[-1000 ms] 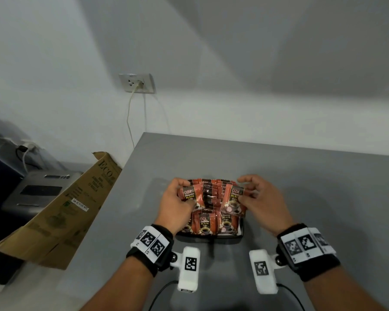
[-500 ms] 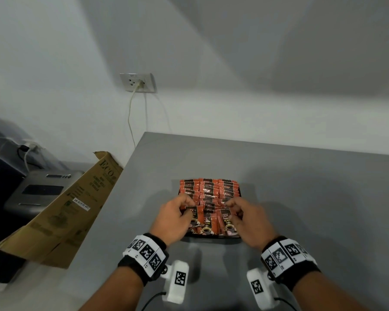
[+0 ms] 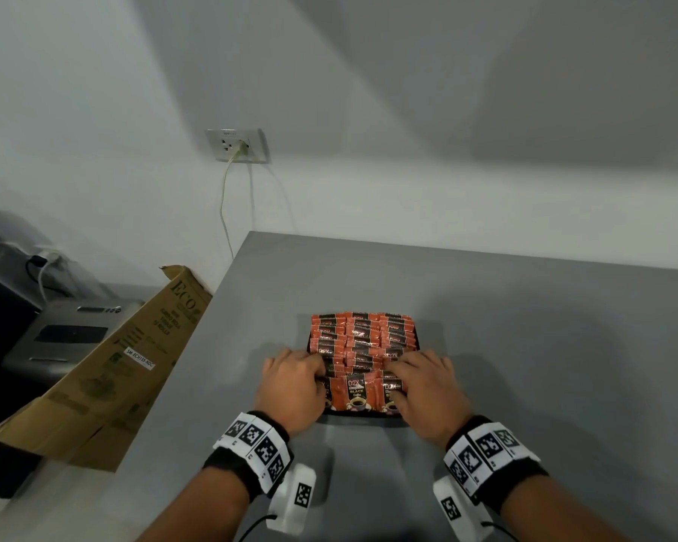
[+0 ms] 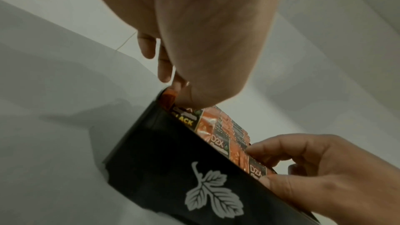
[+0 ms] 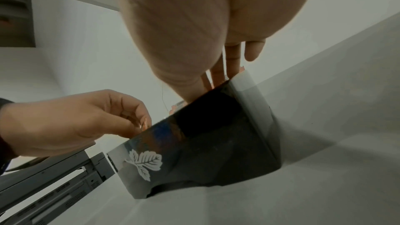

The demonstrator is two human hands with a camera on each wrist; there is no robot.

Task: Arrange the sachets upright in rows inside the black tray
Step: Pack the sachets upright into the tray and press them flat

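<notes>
The black tray [image 3: 363, 412] with a white leaf mark [image 4: 168, 168] [image 5: 216, 134] sits on the grey table, packed with rows of upright orange-and-black sachets [image 3: 363, 338] [image 4: 218, 136]. Both hands are at the front row. My left hand [image 3: 314, 375] [image 4: 179, 95] pinches the front-left sachet, thumb in front and fingers behind. My right hand [image 3: 398, 379] [image 4: 266, 165] [image 5: 207, 85] pinches the front-right sachet the same way. Between them a front-row sachet [image 3: 356, 391] faces me untouched. In the right wrist view my left hand [image 5: 138, 124] curls at the tray's edge.
The grey table [image 3: 525, 346] stretches right and behind the tray. A flattened cardboard box [image 3: 106, 369] leans off its left edge, over a grey machine [image 3: 67, 338]. A wall socket [image 3: 237, 145] with a hanging cord is behind.
Both hands moved from the tray's middle, where each held a sachet raised, toward me and down to the front row. The sachets now stand in the tray.
</notes>
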